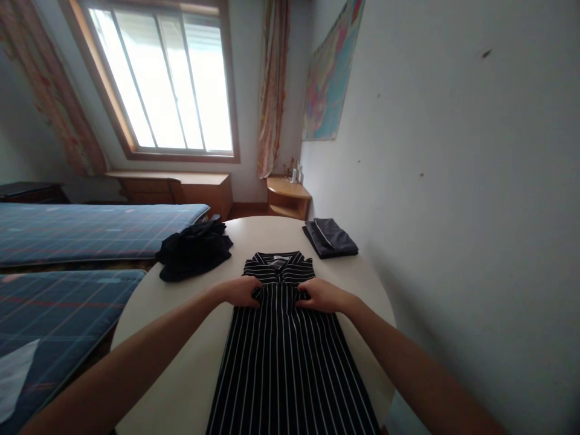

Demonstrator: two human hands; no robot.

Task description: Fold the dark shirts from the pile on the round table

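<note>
A black shirt with white stripes [283, 362] lies lengthwise on a round cream table [181, 362], its collar at the far end and its lower part running out of the bottom of the view. Just below the collar, my left hand [242, 292] is closed on the shirt's left edge, thumb and fingers pinching the fabric. Across from it, my right hand [322, 295] pinches the cloth on the right side at about the same height. Horizontal stripes show around the collar, vertical ones below the hands.
A crumpled black cloth pile [194, 249] sits at the table's far left. Folded dark grey fabric [330, 237] lies at the far right. Beds with blue plaid mattresses [99, 232] stand on the left; a white wall [453, 211] rises close on the right.
</note>
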